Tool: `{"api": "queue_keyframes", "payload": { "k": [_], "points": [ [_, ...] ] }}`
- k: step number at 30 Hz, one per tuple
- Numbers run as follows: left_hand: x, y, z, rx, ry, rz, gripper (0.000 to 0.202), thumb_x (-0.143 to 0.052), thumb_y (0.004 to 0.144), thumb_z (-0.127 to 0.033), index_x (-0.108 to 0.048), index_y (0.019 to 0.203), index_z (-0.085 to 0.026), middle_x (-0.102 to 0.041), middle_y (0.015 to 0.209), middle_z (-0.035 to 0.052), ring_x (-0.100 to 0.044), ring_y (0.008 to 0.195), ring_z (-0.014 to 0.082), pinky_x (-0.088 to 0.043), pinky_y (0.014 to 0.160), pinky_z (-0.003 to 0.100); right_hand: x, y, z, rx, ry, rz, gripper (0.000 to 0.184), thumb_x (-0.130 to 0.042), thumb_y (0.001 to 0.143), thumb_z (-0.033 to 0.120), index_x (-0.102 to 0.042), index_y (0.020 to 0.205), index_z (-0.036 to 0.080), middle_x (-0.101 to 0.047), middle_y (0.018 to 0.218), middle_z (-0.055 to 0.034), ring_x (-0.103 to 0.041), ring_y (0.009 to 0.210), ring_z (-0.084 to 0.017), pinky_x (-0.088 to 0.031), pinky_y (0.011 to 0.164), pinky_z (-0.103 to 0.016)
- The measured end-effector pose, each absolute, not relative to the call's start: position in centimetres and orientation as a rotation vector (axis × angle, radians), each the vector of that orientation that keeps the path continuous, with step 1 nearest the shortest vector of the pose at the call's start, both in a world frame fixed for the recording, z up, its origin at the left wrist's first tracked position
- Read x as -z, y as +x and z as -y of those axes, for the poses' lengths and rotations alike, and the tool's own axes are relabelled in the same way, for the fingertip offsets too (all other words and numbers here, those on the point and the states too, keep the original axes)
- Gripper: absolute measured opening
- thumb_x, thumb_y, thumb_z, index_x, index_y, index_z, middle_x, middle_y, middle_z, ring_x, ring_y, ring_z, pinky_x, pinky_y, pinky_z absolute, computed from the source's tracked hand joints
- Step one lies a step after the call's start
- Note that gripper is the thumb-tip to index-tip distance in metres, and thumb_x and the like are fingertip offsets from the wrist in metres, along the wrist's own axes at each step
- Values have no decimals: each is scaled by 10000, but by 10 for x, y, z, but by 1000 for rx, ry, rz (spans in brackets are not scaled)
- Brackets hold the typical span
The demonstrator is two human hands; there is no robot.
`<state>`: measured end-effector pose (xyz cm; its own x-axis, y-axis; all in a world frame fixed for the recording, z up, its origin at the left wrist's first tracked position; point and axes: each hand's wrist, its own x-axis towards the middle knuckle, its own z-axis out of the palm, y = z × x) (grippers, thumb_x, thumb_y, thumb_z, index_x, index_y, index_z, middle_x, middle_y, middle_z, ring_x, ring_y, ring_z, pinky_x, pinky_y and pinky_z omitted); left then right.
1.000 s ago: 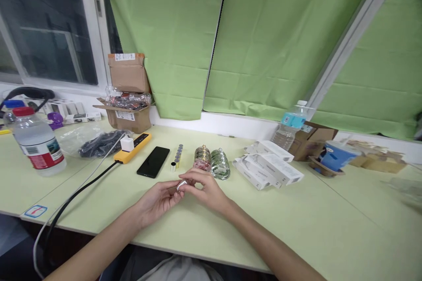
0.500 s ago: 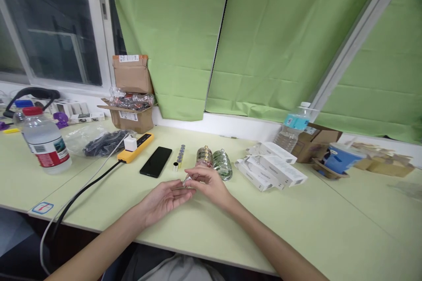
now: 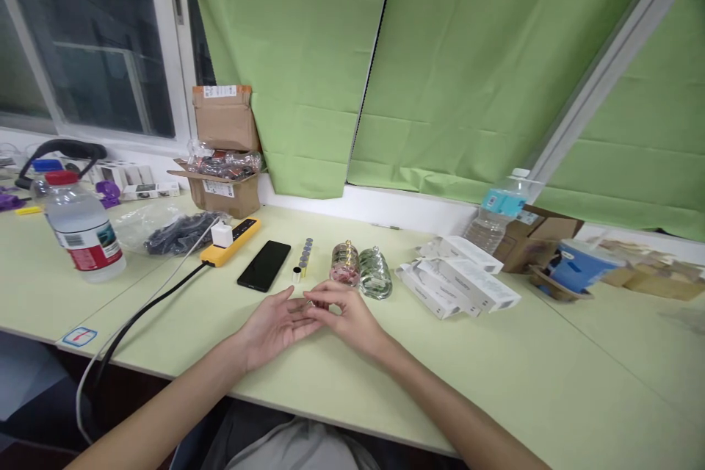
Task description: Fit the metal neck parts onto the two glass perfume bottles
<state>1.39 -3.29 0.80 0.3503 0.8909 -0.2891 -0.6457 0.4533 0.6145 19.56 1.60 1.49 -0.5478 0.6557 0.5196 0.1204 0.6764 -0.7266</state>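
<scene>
My left hand (image 3: 275,324) lies palm up on the green table (image 3: 551,389), fingers stretched out. My right hand (image 3: 344,314) is curled over its fingertips, pinching a small silvery piece (image 3: 311,303) that I cannot make out fully. Just beyond the hands stand a row of small metal cylinders (image 3: 304,258), a clear bag of pink pieces (image 3: 345,264) and a clear bag of green pieces (image 3: 375,274). A black phone (image 3: 264,265) lies to the left of the cylinders.
Several white boxes (image 3: 460,279) lie to the right, with a water bottle (image 3: 499,211), a cardboard box (image 3: 543,235) and a blue cup (image 3: 581,264) behind. To the left are a yellow power strip (image 3: 231,239) with cable, an open carton (image 3: 223,154) and another bottle (image 3: 82,231).
My left hand has opened from a grip on the small piece to a flat palm. The right hand keeps the piece pinched. The view has shifted slightly.
</scene>
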Motion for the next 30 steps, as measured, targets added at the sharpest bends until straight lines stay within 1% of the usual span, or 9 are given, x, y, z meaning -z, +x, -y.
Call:
{"api": "queue_keyframes", "payload": {
  "k": [5,9,13,15,17,20,23,26,30],
  "points": [
    [-5,14,31,-1079,413,-609,305,-530,944,-280,-641,1073,-28,-691,953,157,-686,976,214,-498,1053,369,-11,190,-17,-805,-613,2061,313,-660,880,387,-720,1152,244,-683,1049,-74,-633,910,-189,-522,807,-333],
    [-5,15,31,-1073,431,-639,233,-562,884,-97,-632,1090,-15,-682,1068,182,-667,1075,226,-493,1058,322,-13,194,-22,-810,-660,2010,289,-652,882,382,-728,1110,221,-679,979,-72,-631,864,-181,-520,750,-310],
    [-8,17,36,-1051,510,-707,288,-579,827,13,-610,1109,-33,-666,1143,207,-639,1148,248,-494,1040,287,-16,206,-30,-691,-798,1951,237,-639,882,387,-728,1007,206,-681,915,-60,-613,763,-165,-498,680,-296],
    [-10,18,38,-1081,592,-757,275,-625,837,-38,-598,1110,-53,-682,1119,203,-664,1104,246,-500,1025,298,-15,212,-33,-659,-866,2036,220,-638,879,393,-728,927,199,-688,837,-41,-590,683,-153,-465,610,-278],
    [-10,19,40,-1112,719,-816,255,-675,848,-148,-593,1079,-77,-705,1074,195,-698,1016,238,-519,985,323,-14,216,-34,-647,-920,2132,237,-623,889,401,-721,850,189,-675,740,-22,-563,620,-141,-425,559,-263],
    [-9,20,41,-1129,951,-940,274,-690,851,-347,-583,957,-118,-738,961,165,-718,820,203,-558,800,319,-12,215,-33,-552,-952,2239,265,-620,893,395,-696,763,177,-643,681,-12,-551,606,-133,-396,554,-255],
    [-5,20,39,-1106,1157,-1007,338,-670,840,-458,-561,863,-139,-744,838,127,-675,686,162,-499,626,261,-10,213,-30,-433,-945,2321,253,-624,894,359,-672,732,171,-618,679,-11,-554,635,-135,-390,573,-255],
    [1,20,36,-1099,1281,-995,358,-670,826,-485,-566,869,-145,-734,780,96,-647,654,153,-471,602,256,-12,214,-27,-369,-944,2363,218,-619,898,348,-677,775,178,-614,744,-23,-567,686,-145,-410,604,-263],
    [4,20,33,-1113,1294,-1009,380,-662,824,-504,-581,920,-145,-735,812,94,-654,661,164,-474,608,267,-25,216,-18,-309,-776,2328,182,-602,913,333,-698,1002,206,-631,974,-68,-596,877,-187,-469,769,-319]
  ]
}}
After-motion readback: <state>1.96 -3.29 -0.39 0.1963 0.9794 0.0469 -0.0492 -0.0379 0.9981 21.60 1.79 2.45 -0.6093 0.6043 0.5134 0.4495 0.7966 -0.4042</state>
